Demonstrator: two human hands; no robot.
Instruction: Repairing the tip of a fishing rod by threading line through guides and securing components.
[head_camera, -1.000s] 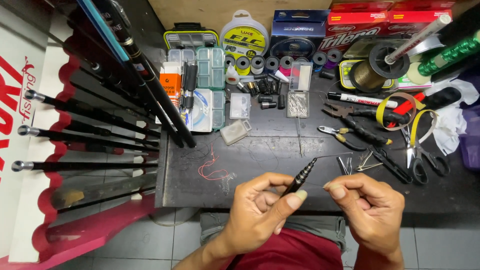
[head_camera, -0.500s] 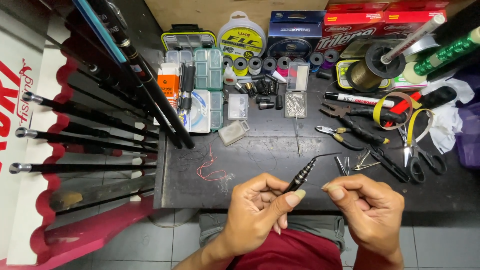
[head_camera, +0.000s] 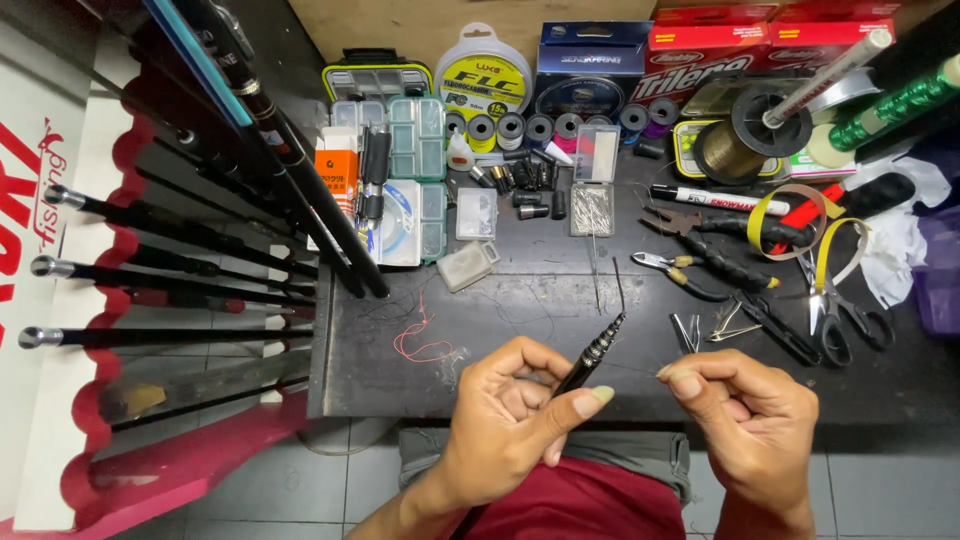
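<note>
The left hand (head_camera: 510, 415) holds a slim black tool (head_camera: 592, 355) just above the near edge of the tabletop (head_camera: 520, 300), close to that edge's middle. Its fingers (head_camera: 585, 402) are clamped on the tool's lower end, thumb pressing it against the curled forefinger. The tool's long axis runs slantwise, from the left palm up and away toward the far right corner, and a thin needle-like tip (head_camera: 619, 285) stands out past its end, pointing toward the far edge.

The right hand (head_camera: 745, 410) sits just beside the tool, on its right, a little nearer the tabletop's right edge. Its thumb and forefinger (head_camera: 688, 380) are pinched together, probably on a very fine line that seems to run leftward to the tool's body; the thread is too thin to be sure. So the tool lies to the left of the right fingers, with its tip farther from the body than either hand.

A loose red thread (head_camera: 420, 345) lies on the tabletop left of the hands, and pliers (head_camera: 690, 275) and scissors (head_camera: 835, 300) lie toward the right edge.
</note>
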